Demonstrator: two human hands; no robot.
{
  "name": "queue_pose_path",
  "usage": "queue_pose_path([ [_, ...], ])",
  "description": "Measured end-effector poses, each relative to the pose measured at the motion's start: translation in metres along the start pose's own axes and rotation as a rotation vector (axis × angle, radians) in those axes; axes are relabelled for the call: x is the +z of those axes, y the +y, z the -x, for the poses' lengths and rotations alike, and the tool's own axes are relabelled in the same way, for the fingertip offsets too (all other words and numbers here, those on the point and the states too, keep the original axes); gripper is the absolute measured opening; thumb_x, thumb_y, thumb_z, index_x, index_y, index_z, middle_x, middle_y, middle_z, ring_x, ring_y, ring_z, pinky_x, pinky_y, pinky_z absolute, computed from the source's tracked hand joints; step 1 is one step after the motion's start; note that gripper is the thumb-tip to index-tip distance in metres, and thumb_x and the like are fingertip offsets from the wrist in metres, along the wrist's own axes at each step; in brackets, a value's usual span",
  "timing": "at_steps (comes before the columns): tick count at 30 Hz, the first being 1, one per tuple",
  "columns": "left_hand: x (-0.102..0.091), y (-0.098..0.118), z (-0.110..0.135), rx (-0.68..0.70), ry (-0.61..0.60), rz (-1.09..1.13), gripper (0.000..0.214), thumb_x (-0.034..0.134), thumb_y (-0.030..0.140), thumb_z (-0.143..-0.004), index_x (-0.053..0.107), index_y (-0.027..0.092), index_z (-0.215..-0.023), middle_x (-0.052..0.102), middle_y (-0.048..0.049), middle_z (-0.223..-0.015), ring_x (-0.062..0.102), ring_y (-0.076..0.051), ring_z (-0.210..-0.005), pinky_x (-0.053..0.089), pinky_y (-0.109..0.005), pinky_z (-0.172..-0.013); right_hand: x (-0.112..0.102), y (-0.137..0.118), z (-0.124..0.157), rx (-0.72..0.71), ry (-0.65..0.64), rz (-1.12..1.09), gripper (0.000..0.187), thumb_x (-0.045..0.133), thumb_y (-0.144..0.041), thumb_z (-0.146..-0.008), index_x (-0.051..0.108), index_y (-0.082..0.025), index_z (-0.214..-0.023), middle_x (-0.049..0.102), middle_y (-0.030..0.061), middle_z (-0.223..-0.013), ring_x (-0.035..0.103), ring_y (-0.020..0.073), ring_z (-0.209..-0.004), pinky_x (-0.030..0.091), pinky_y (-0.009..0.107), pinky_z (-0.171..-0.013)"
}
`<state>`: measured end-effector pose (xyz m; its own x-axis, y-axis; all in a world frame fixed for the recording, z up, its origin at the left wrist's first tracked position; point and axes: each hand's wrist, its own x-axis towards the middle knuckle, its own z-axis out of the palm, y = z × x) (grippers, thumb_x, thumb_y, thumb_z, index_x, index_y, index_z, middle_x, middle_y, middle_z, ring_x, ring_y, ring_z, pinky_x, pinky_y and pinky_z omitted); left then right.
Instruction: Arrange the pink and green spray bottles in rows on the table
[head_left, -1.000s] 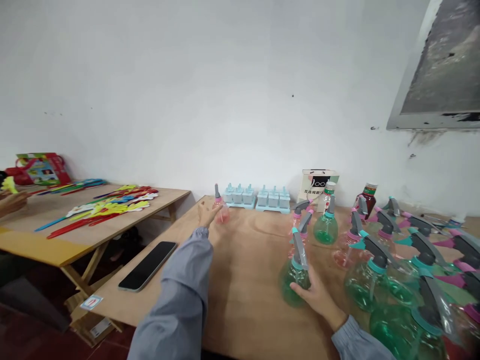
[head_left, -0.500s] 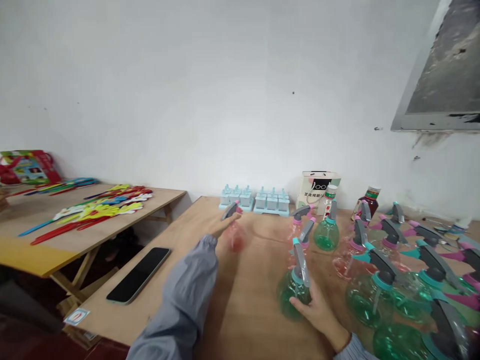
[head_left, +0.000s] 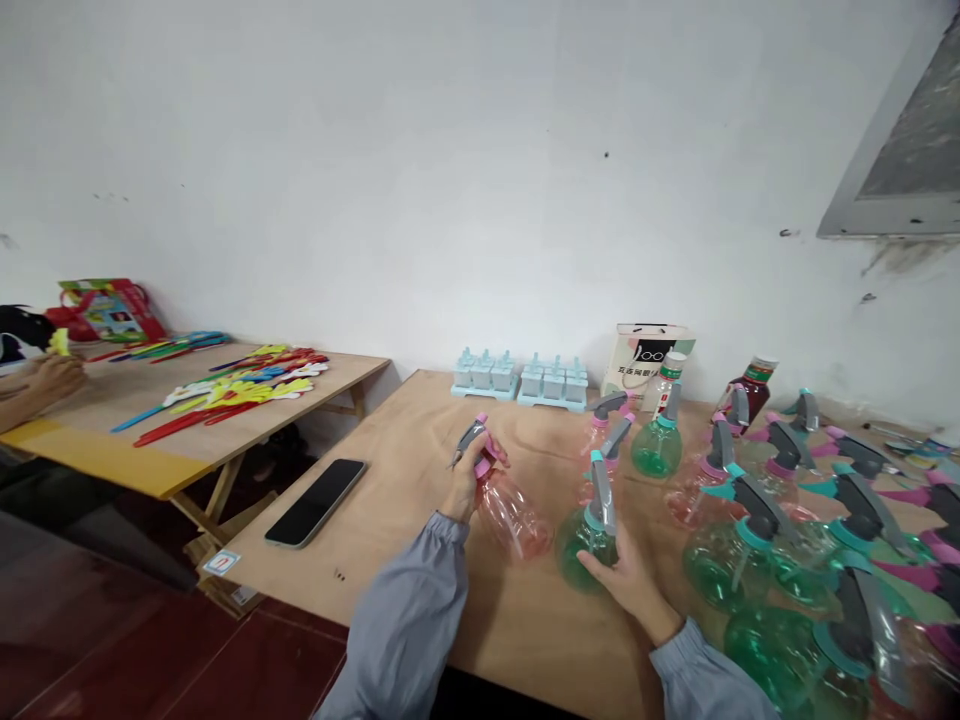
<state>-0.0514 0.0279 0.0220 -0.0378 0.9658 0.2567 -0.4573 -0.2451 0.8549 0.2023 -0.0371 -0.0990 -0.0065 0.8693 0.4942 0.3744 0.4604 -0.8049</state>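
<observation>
My left hand [head_left: 466, 475] is closed around the neck and grey trigger of a clear pink spray bottle [head_left: 516, 515], which tilts with its base toward the lower right. Beside it, a green spray bottle [head_left: 581, 545] with a teal collar stands upright on the wooden table [head_left: 405, 430]. Thumb and fingers of my right hand [head_left: 626, 580] wrap the green bottle's right side; some fingers are hidden behind it. More pink and green spray bottles [head_left: 731, 560] crowd the table to the right of that hand.
Two pale blue ice-pop moulds [head_left: 555, 380] stand by the wall near a paper bag [head_left: 645, 360] and a dark red bottle [head_left: 752, 385]. A phone [head_left: 316, 502] lies at the left. Another table [head_left: 172, 460] holds colourful hand-shaped items; a co-worker's hands [head_left: 52, 380] are there.
My left hand has drawn the pink spray bottle nearer and rightward, tipping it from upright to slanted. My right hand stays on the green bottle. The view has shifted left.
</observation>
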Motion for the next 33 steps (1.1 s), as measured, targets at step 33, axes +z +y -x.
queue_pose_path([
  [33, 0.004, 0.011, -0.007, 0.091, -0.027, -0.472, 0.047, 0.056, 0.061, -0.085, 0.061, 0.021, -0.062, 0.065, -0.0032, -0.065, 0.063, -0.017, -0.067, 0.055, -0.031, -0.070, 0.003, 0.019, 0.021, -0.074, -0.020, 0.172, 0.061, 0.069, -0.046, -0.085, 0.053, -0.023, -0.138, 0.064, 0.0162, -0.135, 0.061, 0.0350, -0.127, 0.049, 0.057, -0.107],
])
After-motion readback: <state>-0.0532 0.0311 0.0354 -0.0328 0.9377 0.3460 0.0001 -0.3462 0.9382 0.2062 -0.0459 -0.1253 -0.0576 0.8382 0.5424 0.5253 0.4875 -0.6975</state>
